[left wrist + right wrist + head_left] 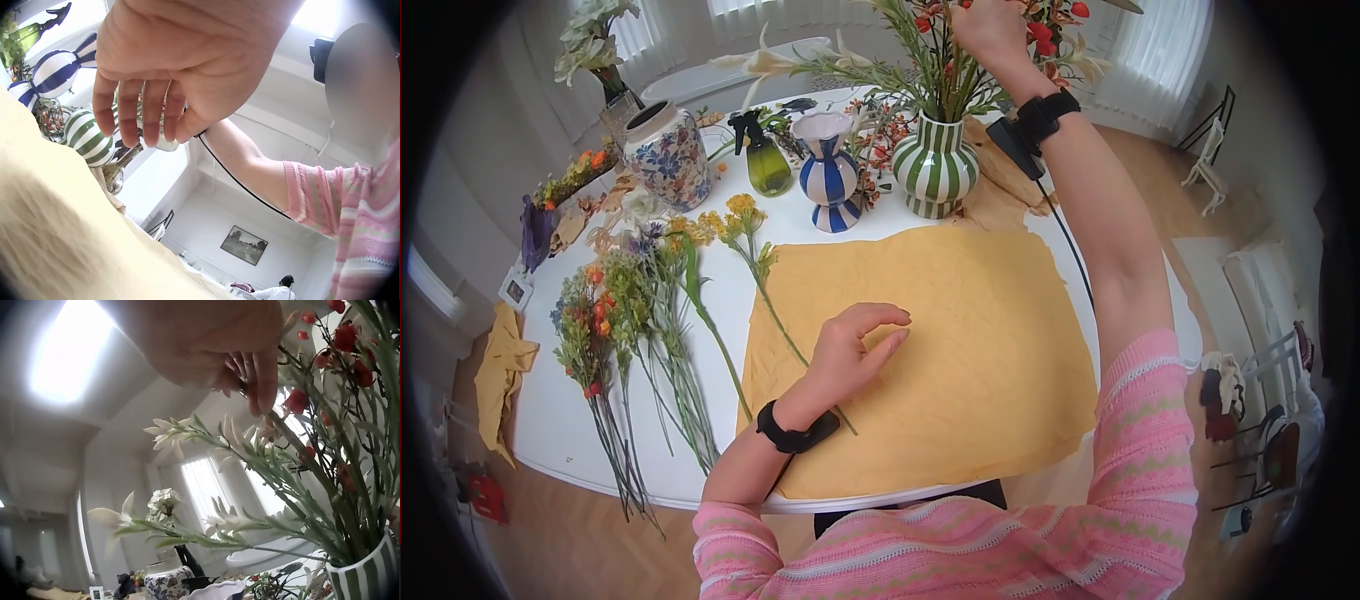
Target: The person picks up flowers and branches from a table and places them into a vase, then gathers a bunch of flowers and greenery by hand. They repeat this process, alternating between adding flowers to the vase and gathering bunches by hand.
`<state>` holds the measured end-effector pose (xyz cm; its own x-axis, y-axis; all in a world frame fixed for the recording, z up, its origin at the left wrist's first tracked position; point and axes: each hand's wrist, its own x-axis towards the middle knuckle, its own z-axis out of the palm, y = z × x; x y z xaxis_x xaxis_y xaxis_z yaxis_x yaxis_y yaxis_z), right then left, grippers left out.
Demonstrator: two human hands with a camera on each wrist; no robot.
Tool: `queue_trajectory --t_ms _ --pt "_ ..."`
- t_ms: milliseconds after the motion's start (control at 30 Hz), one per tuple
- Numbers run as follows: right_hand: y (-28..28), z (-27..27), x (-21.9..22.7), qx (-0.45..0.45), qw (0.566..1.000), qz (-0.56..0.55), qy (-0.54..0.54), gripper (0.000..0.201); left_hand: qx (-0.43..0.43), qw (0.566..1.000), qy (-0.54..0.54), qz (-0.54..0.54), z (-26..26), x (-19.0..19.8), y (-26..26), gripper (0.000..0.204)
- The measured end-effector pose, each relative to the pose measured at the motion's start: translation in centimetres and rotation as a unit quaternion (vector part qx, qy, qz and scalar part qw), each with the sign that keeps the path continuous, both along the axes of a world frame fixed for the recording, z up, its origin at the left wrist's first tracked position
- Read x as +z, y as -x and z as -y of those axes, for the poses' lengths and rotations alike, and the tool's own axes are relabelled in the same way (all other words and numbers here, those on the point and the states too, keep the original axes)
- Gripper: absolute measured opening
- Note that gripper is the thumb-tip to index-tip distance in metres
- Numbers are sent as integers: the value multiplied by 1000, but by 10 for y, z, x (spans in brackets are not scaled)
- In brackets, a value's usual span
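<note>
- Our left hand (850, 350) rests on the yellow paper sheet (970, 330), fingers loosely curved and holding nothing; a yellow-flowered stem (760, 270) runs under our wrist.
- Our right hand (990, 30) reaches up into the bouquet (930, 60). The right wrist view shows its fingers (265, 375) bent among the red-budded stems (337, 356), but we cannot tell whether they pinch one.
- The bouquet stands in the green-striped vase (937, 165) at the far edge of the paper.
- Left to right on the white table (550, 420): loose flower stems (630, 330), a floral jar (668, 155), a green spray bottle (765, 160), a blue-striped vase (830, 170).
</note>
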<state>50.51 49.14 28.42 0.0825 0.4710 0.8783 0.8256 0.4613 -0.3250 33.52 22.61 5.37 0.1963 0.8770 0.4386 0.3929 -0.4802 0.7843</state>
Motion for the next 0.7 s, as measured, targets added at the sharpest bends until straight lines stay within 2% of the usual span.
queue_trajectory --t_ms 300,400,500,600,700 --pt "0 -26 -9 26 999 33 -2 25 -5 1000 2 -6 0 -2 -1 17" --pt "-4 -33 -10 32 997 47 -43 24 -9 1000 0 -5 0 -3 -1 17" --pt "-7 -30 -8 50 997 54 -14 25 -13 1000 0 -2 0 -2 -1 17" --pt "-8 -38 -8 40 999 33 -3 26 -14 1000 0 -5 0 -3 -1 17" --pt "-7 -35 -3 -10 1000 3 1 29 -16 1000 1 -6 -1 -4 0 17"
